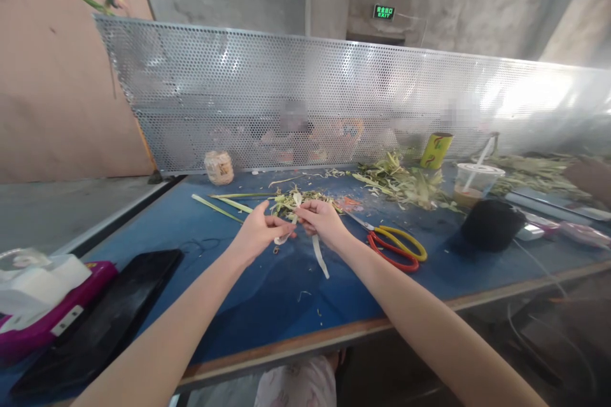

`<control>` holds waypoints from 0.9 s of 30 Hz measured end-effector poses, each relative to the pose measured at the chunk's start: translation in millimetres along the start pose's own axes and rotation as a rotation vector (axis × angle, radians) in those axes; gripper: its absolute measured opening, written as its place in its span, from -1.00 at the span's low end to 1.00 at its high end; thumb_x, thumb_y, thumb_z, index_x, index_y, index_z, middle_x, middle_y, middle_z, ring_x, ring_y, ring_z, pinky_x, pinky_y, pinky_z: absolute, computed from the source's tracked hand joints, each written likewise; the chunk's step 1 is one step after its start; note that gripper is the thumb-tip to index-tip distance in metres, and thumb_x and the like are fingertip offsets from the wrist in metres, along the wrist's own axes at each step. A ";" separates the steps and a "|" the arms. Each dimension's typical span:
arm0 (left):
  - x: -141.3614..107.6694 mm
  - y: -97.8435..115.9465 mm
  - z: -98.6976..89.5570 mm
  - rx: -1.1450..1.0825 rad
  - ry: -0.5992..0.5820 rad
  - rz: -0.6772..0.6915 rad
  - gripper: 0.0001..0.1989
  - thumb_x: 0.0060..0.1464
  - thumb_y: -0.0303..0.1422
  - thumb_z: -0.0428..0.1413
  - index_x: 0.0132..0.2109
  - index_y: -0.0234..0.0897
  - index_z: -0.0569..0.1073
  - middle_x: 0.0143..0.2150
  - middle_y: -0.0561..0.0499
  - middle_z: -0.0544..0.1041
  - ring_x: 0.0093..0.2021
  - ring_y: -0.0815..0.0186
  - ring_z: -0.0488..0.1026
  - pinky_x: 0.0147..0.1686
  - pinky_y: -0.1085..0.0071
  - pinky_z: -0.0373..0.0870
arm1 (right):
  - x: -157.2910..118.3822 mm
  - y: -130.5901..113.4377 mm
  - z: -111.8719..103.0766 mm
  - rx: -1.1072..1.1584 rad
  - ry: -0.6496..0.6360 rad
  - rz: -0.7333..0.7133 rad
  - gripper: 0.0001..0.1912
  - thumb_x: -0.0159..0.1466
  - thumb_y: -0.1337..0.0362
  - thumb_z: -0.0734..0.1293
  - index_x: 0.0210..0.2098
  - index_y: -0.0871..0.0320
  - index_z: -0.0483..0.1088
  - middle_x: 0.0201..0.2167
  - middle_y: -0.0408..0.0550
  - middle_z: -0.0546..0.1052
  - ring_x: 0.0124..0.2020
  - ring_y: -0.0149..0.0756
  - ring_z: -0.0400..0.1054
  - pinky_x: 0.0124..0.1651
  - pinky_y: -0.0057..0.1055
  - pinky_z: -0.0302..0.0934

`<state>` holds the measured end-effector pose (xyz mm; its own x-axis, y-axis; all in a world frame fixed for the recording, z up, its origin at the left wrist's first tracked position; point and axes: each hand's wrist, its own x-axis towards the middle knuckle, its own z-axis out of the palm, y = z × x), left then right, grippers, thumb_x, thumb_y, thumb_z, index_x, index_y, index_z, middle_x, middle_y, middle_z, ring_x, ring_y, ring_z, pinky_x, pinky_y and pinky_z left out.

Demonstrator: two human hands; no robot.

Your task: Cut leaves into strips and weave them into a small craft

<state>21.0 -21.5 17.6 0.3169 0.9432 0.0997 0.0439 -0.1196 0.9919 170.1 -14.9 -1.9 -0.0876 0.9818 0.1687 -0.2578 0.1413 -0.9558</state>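
Observation:
My left hand (261,229) and my right hand (321,221) meet over the middle of the blue table. Both have their fingers pinched on a pale strip (319,257), whose loose end hangs below my right hand toward the tabletop. A white piece also shows above my right fingertips, and another under my left fingers. Just behind the hands lies a pile of green and yellowish plant scraps (281,203). Long green stalks (217,208) lie to the left of it. Scissors (394,248) with one red and one yellow handle rest right of my right hand.
A jar (219,168) stands at the back left. Husks (405,183), a yellow-green can (436,151), a drink cup (477,183) and a black object (493,225) sit right. A black tray (105,318) lies left. A perforated metal screen (267,95) spans the back.

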 end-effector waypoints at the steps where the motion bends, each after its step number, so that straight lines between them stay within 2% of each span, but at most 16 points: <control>1: -0.1 -0.4 -0.1 -0.009 0.012 0.037 0.12 -0.29 -0.40 0.25 0.23 -0.50 -0.37 -0.51 -0.03 0.53 -0.45 0.27 0.48 -0.45 0.43 0.34 | -0.2 -1.3 -0.4 0.014 -0.026 -0.006 -0.70 -0.09 0.17 0.39 -0.52 0.21 0.21 -0.72 -0.28 0.31 -0.79 -0.66 -0.05 -0.71 -0.60 -0.19; 5: 0.4 -2.3 -0.9 -0.041 0.061 0.144 0.10 -0.21 -0.38 0.21 0.24 -0.27 -0.44 -0.30 -0.10 0.53 -0.44 0.31 0.48 -0.41 0.40 0.38 | -2.4 -6.8 -0.8 0.022 -0.171 -0.023 -0.69 0.02 0.08 0.31 -0.50 0.22 0.22 -0.65 -0.22 0.34 -0.76 -0.66 -0.02 -0.69 -0.60 -0.16; 9: 1.2 -4.0 -0.3 0.009 0.093 0.204 0.03 -0.17 -0.36 0.18 0.24 -0.23 -0.39 -0.14 -0.19 0.47 -0.50 0.38 0.45 -0.51 0.46 0.36 | -3.2 -7.3 0.0 -0.079 -0.186 -0.087 -0.71 0.07 0.12 0.28 -0.35 0.16 0.14 -0.70 -0.28 0.34 -0.78 -0.64 -0.03 -0.67 -0.61 -0.11; 12: 0.6 -3.7 1.7 -0.018 0.009 0.208 0.04 -0.15 -0.37 0.17 0.24 -0.24 -0.44 -0.19 -0.17 0.49 -0.49 0.34 0.47 -0.50 0.43 0.38 | -2.1 -5.2 0.7 -0.194 -0.159 -0.121 -0.72 0.09 0.17 0.26 -0.34 0.11 0.05 -0.73 -0.33 0.32 -0.79 -0.60 0.00 -0.68 -0.61 -0.11; 15: 0.0 -2.6 3.8 -0.073 -0.036 0.211 0.06 -0.17 -0.39 0.18 0.23 -0.21 -0.45 -0.32 -0.08 0.51 -0.49 0.28 0.48 -0.56 0.44 0.37 | -2.5 -4.7 0.9 -0.376 -0.115 -0.181 -0.78 0.10 0.22 0.23 -0.37 0.11 0.04 -0.72 -0.33 0.29 -0.74 -0.54 0.10 -0.65 -0.60 -0.05; 18: 1.1 -2.6 3.8 -0.132 0.011 0.185 0.05 -0.22 -0.43 0.21 0.25 -0.24 -0.35 -0.44 -0.01 0.51 -0.47 0.26 0.49 -0.51 0.39 0.41 | -7.0 -8.5 -0.6 -0.574 -0.065 -0.338 -0.86 0.13 0.27 0.20 -0.36 0.12 0.08 -0.59 -0.25 0.31 -0.63 -0.50 0.20 -0.54 -0.54 0.08; 21: 2.5 -3.0 1.8 -0.187 0.086 0.177 -0.01 -0.22 -0.46 0.21 0.24 -0.31 -0.25 -0.47 0.02 0.52 -0.47 0.31 0.48 -0.37 0.33 0.43 | -14.9 -15.4 -2.7 -0.834 -0.030 -0.550 -0.86 0.13 0.31 0.20 -0.29 0.12 0.16 -0.36 -0.12 0.31 -0.52 -0.49 0.20 -0.42 -0.48 0.14; 24: 1.6 -1.0 0.7 -0.273 0.127 0.115 -0.06 -0.18 -0.51 0.18 0.24 -0.36 -0.24 -0.47 0.03 0.53 -0.50 0.37 0.46 -0.39 0.40 0.41 | -21.7 -19.7 -2.3 -1.113 -0.148 -0.720 -0.81 0.14 0.37 0.19 -0.22 0.10 0.25 -0.16 -0.02 0.23 -0.40 -0.46 0.19 -0.33 -0.45 0.15; 27: -0.9 2.6 2.3 -0.330 0.173 0.027 -0.10 -0.18 -0.56 0.17 0.22 -0.45 -0.19 -0.49 0.02 0.52 -0.56 0.42 0.43 -0.55 0.53 0.35 | -24.4 -18.5 1.1 -1.306 -0.270 -0.788 -0.77 0.15 0.38 0.17 -0.21 0.06 0.31 -0.10 -0.02 0.17 -0.36 -0.46 0.20 -0.36 -0.48 0.13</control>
<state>23.0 -23.3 20.0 0.1474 0.9829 0.1104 -0.2787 -0.0658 0.9581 176.0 -41.6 12.0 -0.5400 0.5771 0.6126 0.6571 0.7439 -0.1215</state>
